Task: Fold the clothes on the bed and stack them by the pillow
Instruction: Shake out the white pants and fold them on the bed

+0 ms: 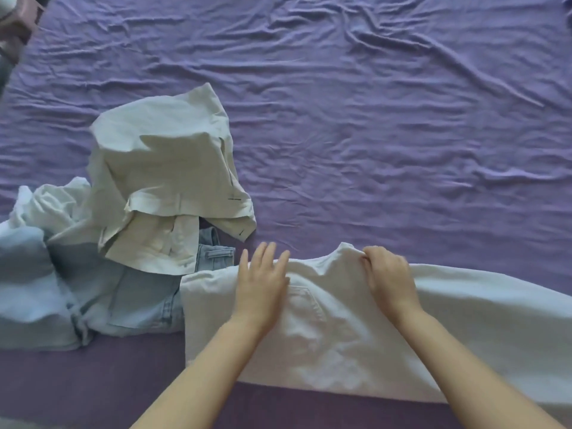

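White trousers [340,332] lie flat across the near part of the purple bed, legs running off to the right. My left hand [263,280] rests flat on them, fingers spread, near the back pocket. My right hand [388,274] pinches the cloth at the crotch seam on the far edge. To the left lies a heap: a beige garment [161,181] on top, light blue jeans [133,298] under it, and a crumpled white piece [46,202] behind. No pillow is in view.
The wrinkled purple sheet [371,119] stretches wide beyond the clothes. At the top left corner a blurred pinkish object [15,23] stands past the bed's edge.
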Demonstrator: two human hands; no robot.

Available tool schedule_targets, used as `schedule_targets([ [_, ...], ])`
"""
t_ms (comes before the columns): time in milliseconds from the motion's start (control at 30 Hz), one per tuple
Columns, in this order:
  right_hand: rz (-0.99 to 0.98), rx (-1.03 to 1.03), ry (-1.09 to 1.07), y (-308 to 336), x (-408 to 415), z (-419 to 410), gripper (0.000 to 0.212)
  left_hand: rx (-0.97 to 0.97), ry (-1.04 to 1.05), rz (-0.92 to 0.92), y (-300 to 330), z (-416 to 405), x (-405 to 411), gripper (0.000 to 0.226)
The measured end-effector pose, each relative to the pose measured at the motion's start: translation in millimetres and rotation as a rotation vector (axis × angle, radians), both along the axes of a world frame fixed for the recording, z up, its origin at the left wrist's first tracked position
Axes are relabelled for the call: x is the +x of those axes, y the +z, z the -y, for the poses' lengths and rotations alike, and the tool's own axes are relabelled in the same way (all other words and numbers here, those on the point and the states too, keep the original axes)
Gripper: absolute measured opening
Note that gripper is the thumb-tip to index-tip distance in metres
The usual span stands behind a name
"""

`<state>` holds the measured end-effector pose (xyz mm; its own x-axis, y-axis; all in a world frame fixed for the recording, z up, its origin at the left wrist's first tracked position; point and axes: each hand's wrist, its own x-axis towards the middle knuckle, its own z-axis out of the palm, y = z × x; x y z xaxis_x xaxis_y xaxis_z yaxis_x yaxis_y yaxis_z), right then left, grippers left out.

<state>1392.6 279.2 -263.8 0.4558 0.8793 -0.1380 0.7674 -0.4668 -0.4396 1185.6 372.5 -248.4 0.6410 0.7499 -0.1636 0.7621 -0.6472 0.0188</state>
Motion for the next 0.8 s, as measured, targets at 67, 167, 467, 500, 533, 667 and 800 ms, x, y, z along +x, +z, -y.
schedule_targets([
  [67,0.048,0.105,-0.062,-3.6,-0.2,-5.9,0.014,-0.045,-0.058,0.153,-15.3,29.5,3.7,0.05],
  [167,0.115,0.178,-0.105,-8.1,8.5,-18.9,0.009,-0.129,-0.153,0.1,-37.2,55.6,2.8,0.06],
  [467,0.275,0.039,0.309,-43.5,-17.5,36.6,0.053,-0.158,-0.367,0.026,-83.4,15.6,-13.7,0.075],
  [500,0.275,-0.038,0.352,-50.7,-21.3,47.5,0.055,-0.159,-0.372,0.026,-85.4,15.1,-13.5,0.076],
  [533,0.278,-0.124,0.375,-56.4,-23.8,55.5,0.057,-0.161,-0.377,0.02,-87.3,14.9,-13.2,0.077],
  [667,0.264,-0.298,0.387,-60.3,-23.9,58.0,0.06,-0.167,-0.364,-0.009,-84.5,15.5,-10.1,0.077],
  [800,0.234,-0.339,0.422,-39.9,-18.4,55.2,0.059,-0.174,-0.318,-0.08,-64.1,24.3,-0.1,0.076],
])
